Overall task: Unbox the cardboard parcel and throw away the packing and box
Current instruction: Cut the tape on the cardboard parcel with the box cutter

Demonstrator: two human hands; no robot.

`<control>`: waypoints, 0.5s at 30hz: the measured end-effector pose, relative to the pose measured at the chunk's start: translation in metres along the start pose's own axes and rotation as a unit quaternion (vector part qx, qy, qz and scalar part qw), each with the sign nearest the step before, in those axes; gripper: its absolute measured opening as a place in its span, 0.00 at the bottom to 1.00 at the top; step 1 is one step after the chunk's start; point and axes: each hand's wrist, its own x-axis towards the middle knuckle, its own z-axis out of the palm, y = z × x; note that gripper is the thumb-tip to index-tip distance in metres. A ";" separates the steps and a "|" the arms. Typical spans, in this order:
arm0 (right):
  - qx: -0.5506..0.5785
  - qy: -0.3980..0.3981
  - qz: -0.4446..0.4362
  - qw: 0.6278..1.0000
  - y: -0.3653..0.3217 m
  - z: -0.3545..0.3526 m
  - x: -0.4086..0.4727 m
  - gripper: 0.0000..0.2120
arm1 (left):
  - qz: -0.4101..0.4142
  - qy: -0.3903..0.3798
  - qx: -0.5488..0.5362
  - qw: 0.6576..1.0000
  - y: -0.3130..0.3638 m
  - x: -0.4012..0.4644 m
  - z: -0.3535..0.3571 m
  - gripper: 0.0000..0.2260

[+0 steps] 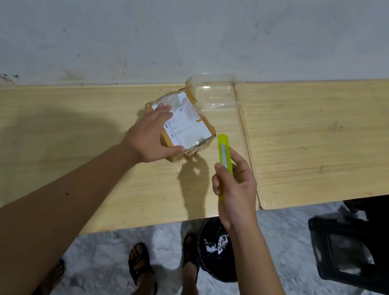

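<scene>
The parcel (181, 125) lies on the bench (42, 127). The left hand (151, 136) rests spread upon it; the right hand (236, 185), just beside, is closed around a cutter (224, 153).

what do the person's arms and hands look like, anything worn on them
Both arms are bare all the way up, no sleeves in view. The left hand and right hand wear no gloves, and no rings, watch or bracelets can be seen.

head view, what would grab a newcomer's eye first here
The bright yellow-green utility knife in the right hand stands out most, held just right of the taped cardboard parcel at the table's middle. The left hand steadies that parcel, and a black bin sits on the floor below.
</scene>
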 end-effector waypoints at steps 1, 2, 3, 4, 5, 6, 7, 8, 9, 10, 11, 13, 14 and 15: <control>-0.036 0.033 -0.011 0.999 0.000 -0.002 0.008 0.15 | -0.016 0.008 0.004 1.000 0.009 0.000 0.001 0.53; -0.063 0.065 -0.020 0.996 0.000 -0.005 0.018 0.15 | -0.029 0.021 0.005 0.999 0.017 0.000 0.004 0.56; -0.085 0.089 -0.029 0.992 -0.001 -0.009 0.029 0.15 | -0.035 0.037 0.009 0.999 0.023 0.002 0.009 0.58; -0.108 0.105 -0.042 0.988 -0.001 -0.013 0.040 0.15 | -0.036 0.053 0.021 0.998 0.027 0.003 0.013 0.60; -0.135 0.116 -0.060 0.982 -0.001 -0.018 0.052 0.13 | -0.034 0.065 0.035 0.997 0.028 0.005 0.019 0.61; -0.168 0.127 -0.080 0.974 -0.001 -0.023 0.064 0.11 | -0.031 0.076 0.047 0.995 0.026 0.007 0.024 0.61; -0.210 0.138 -0.099 0.963 -0.001 -0.030 0.076 0.09 | -0.025 0.091 0.055 0.994 0.022 0.007 0.029 0.60; -0.261 0.150 -0.114 0.947 -0.001 -0.036 0.089 0.09 | -0.013 0.116 0.061 0.991 0.017 0.008 0.033 0.60; -0.311 0.163 -0.128 0.927 0.000 -0.043 0.101 0.10 | 0.009 0.147 0.069 0.987 0.011 0.008 0.038 0.58; -0.354 0.179 -0.142 0.907 0.000 -0.049 0.113 0.11 | 0.035 0.180 0.078 0.980 0.004 0.009 0.043 0.56; -0.388 0.193 -0.157 0.887 0.001 -0.054 0.125 0.13 | 0.063 0.210 0.088 0.972 -0.002 0.009 0.048 0.54; -0.440 0.205 -0.162 0.859 0.007 -0.064 0.148 0.15 | 0.105 0.251 0.104 0.957 -0.012 0.011 0.055 0.51; -0.462 0.206 -0.153 0.849 0.009 -0.069 0.158 0.16 | 0.118 0.260 0.107 0.953 -0.014 0.011 0.056 0.51; -0.485 0.206 -0.140 0.839 0.012 -0.073 0.168 0.16 | 0.127 0.265 0.107 0.950 -0.015 0.011 0.056 0.51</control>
